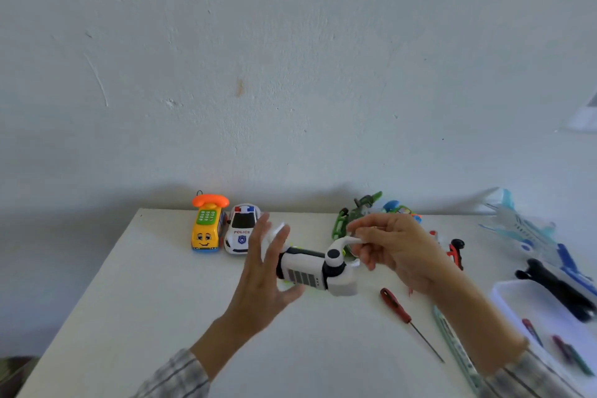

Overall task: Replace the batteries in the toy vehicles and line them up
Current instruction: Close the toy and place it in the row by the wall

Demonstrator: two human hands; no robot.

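Item: white-and-black toy vehicle (315,270), held above the white table (161,284), mid-handling. Left hand (263,271) steadies its left end, fingers straight and spread, palm against the body. Right hand (392,247) pinches a white arm-like part at its right end.

Already lined up at the table's back edge: yellow phone car (206,229), police car (243,229), side by side.

Risk: the flat left hand gives no real hold; a pull at the pinched part could likely twist the toy free, dropping it near the red screwdriver (395,304).
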